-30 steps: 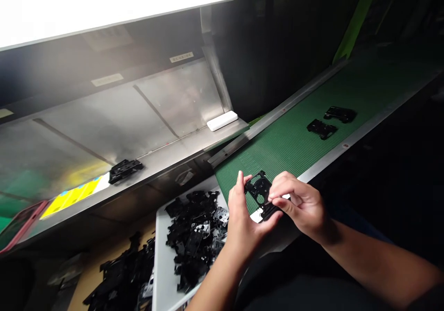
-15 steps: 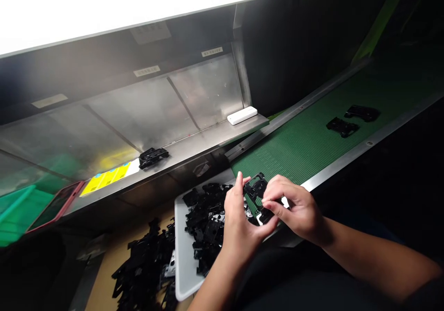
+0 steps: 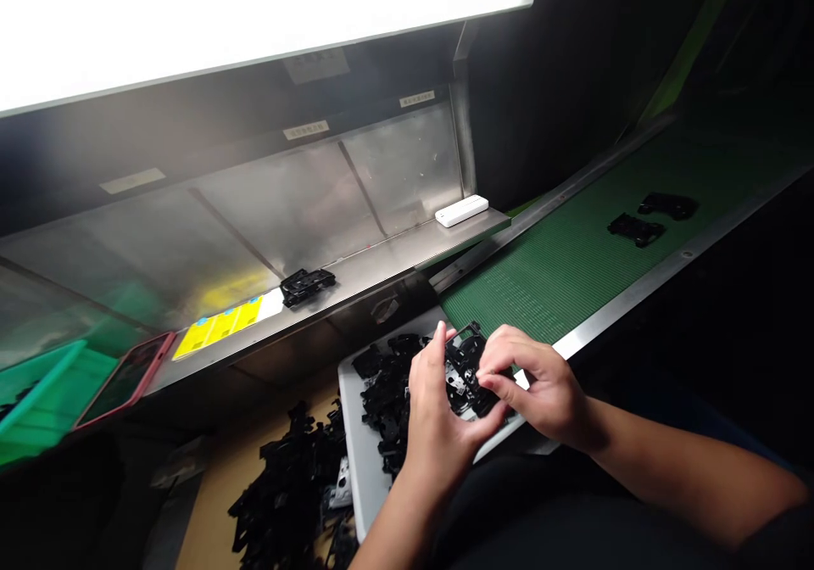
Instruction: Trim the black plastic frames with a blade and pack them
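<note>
Black plastic frame (image 3: 463, 365) pinched up just over the white tray (image 3: 357, 417), right above a loose pile of black parts (image 3: 387, 392). L hand (image 3: 442, 409) clamped on one side, R hand (image 3: 534, 383) fingers closed on the other. Green conveyor belt (image 3: 560, 290) just beyond, two black frames (image 3: 636, 231) on it. Steel shelf (image 3: 394, 252) left, one more black frame (image 3: 307, 286) there.

Light panel (image 3: 254, 19) blown white, upper left of frame; soft glare on steel backboard (image 3: 298, 205); lower right deep shadow; black plastic parts (image 3: 387, 392) low in detail; edges bowed by wide lens.
</note>
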`<state>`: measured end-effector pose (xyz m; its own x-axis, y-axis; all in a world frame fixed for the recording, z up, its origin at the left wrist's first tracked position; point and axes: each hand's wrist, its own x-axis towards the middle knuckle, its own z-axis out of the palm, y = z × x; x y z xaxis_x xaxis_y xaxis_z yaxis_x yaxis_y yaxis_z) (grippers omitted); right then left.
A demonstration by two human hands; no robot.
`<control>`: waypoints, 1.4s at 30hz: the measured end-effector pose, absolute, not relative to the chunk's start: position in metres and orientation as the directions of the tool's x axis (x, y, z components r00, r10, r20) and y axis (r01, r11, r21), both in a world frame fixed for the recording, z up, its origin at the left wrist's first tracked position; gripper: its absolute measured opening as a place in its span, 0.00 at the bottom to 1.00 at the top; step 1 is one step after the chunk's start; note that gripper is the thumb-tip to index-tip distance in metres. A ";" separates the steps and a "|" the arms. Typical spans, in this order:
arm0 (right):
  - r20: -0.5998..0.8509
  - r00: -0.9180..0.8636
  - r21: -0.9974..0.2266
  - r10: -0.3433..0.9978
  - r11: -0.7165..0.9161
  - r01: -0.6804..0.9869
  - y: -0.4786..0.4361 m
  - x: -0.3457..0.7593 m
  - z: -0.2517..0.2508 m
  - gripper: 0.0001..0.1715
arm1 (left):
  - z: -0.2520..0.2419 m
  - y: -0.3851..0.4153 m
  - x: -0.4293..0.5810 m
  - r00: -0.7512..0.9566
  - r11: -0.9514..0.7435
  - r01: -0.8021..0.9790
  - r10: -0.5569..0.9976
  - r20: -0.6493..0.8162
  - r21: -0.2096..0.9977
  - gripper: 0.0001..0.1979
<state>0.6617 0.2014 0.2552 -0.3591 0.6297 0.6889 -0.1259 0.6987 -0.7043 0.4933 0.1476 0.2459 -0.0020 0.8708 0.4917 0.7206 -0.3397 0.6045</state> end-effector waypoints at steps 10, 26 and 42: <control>0.724 -0.376 -0.641 0.579 0.765 -0.055 0.180 0.624 0.261 0.05 | 0.249 0.129 0.456 0.021 -0.351 0.761 0.855 0.519 0.547 0.49; 0.634 -0.451 -0.716 0.628 0.698 -0.034 0.152 0.561 0.215 0.06 | 0.217 0.098 0.401 -0.005 -0.272 0.781 0.898 0.441 0.562 0.55; 0.256 -0.306 -0.950 0.917 0.297 0.095 0.148 0.581 0.163 0.11 | 0.091 0.145 0.168 -0.596 0.540 0.777 0.797 0.100 0.324 0.36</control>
